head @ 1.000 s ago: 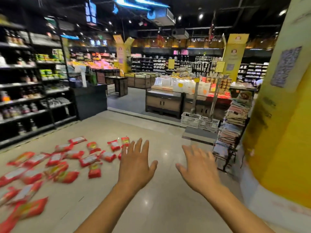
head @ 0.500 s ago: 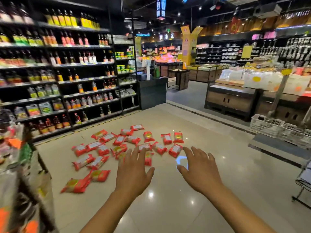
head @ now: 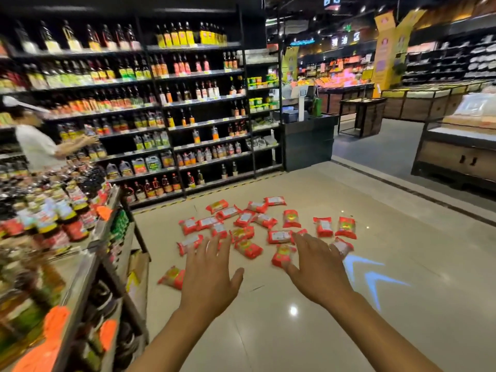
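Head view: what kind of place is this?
Most likely a supermarket aisle: long shelves stocked with bottles, wooden display bins further back, and red packets strewn on the tiled floor.

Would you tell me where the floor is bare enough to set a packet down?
Bare floor: right of the red packets by the blue arrows, and nearer, under the left hand and right hand. Crowded: among the packets.
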Demonstrator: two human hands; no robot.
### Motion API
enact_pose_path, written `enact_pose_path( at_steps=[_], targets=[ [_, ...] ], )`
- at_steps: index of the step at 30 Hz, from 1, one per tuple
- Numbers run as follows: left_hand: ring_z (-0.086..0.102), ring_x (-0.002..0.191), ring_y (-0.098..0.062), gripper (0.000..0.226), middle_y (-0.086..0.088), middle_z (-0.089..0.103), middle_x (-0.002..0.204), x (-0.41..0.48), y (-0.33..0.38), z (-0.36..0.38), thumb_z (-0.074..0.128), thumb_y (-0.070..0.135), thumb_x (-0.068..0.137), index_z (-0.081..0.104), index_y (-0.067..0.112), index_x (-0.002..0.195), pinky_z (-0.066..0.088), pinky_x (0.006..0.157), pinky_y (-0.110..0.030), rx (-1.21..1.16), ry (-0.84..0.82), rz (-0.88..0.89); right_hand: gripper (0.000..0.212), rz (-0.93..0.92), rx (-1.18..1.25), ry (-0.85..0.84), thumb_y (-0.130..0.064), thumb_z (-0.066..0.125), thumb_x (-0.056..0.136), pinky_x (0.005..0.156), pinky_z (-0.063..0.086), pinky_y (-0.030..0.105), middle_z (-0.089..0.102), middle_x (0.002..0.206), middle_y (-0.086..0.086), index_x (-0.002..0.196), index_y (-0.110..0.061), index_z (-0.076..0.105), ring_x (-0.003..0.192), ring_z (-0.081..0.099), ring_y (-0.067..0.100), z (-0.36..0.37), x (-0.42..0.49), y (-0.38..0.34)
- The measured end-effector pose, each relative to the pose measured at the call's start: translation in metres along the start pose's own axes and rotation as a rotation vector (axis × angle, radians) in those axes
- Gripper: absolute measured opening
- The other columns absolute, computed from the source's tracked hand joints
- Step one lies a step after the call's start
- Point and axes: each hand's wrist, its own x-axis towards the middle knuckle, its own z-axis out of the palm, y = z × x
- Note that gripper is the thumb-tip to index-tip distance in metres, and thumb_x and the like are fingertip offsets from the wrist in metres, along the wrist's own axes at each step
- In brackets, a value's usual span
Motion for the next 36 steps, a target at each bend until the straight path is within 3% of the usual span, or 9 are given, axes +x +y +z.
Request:
enact_pose_path(
  at_steps=[5, 8, 14, 18, 22, 36],
  targets=[
    [0.054, 0.134, -0.038, 0.077, -0.014, 0.058, 0.147, 0.023, -0.031, 0.008, 0.043, 0.061, 0.087, 0.055, 0.013, 0.146, 0.043, 0.111, -0.059, 0.025, 0.019, -0.087, 0.072, -0.106, 0.033, -0.037, -0.06, 0.04, 0.1, 0.125, 0.013, 0.047, 0.022, 0.168, 0.002, 0.161, -0.028, 0.017, 0.155, 0.017, 0.024, 0.017, 0.047, -0.025],
    [0.061, 0.128, -0.038, 0.074, -0.014, 0.063, 0.141, 0.045, -0.052, 0.024, 0.055, 0.059, 0.083, 0.062, 0.012, 0.139, 0.049, 0.105, -0.059, 0.048, 0.023, -0.112, 0.072, -0.149, 0.028, -0.048, -0.061, 0.039, 0.1, 0.126, 0.012, 0.047, 0.023, 0.167, 0.0, 0.16, -0.028, 0.017, 0.155, 0.017, 0.023, 0.031, 0.077, -0.04],
    [0.05, 0.136, -0.038, 0.081, -0.013, 0.052, 0.151, 0.119, -0.089, 0.061, 0.044, 0.059, 0.084, 0.048, 0.014, 0.151, 0.039, 0.111, -0.058, -0.037, 0.018, -0.14, 0.074, -0.158, -0.094, -0.088, -0.06, 0.04, 0.101, 0.125, 0.013, 0.049, 0.021, 0.168, 0.002, 0.162, -0.028, 0.014, 0.154, 0.019, 0.024, 0.047, 0.152, -0.06],
    [0.041, 0.144, -0.035, 0.073, -0.011, 0.044, 0.158, 0.175, -0.113, 0.077, 0.053, 0.057, 0.093, 0.043, 0.016, 0.153, 0.032, 0.117, -0.057, -0.09, 0.057, -0.125, 0.072, -0.177, -0.143, -0.055, -0.057, 0.041, 0.101, 0.123, 0.014, 0.049, 0.024, 0.167, 0.002, 0.161, -0.027, 0.015, 0.152, 0.023, 0.024, 0.045, 0.21, -0.086],
    [0.028, 0.153, -0.031, 0.076, -0.008, 0.032, 0.166, 0.219, -0.143, 0.093, 0.048, 0.061, 0.099, 0.032, 0.019, 0.159, 0.022, 0.124, -0.053, -0.089, 0.062, -0.134, 0.072, -0.185, -0.163, -0.034, -0.058, 0.04, 0.101, 0.125, 0.013, 0.05, 0.023, 0.167, 0.003, 0.161, -0.026, 0.016, 0.153, 0.022, 0.023, 0.052, 0.262, -0.112],
    [0.054, 0.131, -0.038, 0.071, -0.016, 0.057, 0.145, 0.314, -0.24, 0.155, 0.056, 0.056, 0.087, 0.056, 0.011, 0.142, 0.039, 0.109, -0.057, -0.045, -0.012, -0.267, 0.071, -0.341, -0.123, -0.107, -0.059, 0.042, 0.099, 0.121, 0.019, 0.049, 0.031, 0.163, 0.005, 0.16, -0.026, 0.022, 0.151, 0.026, 0.027, 0.133, 0.425, -0.183]
  ],
)
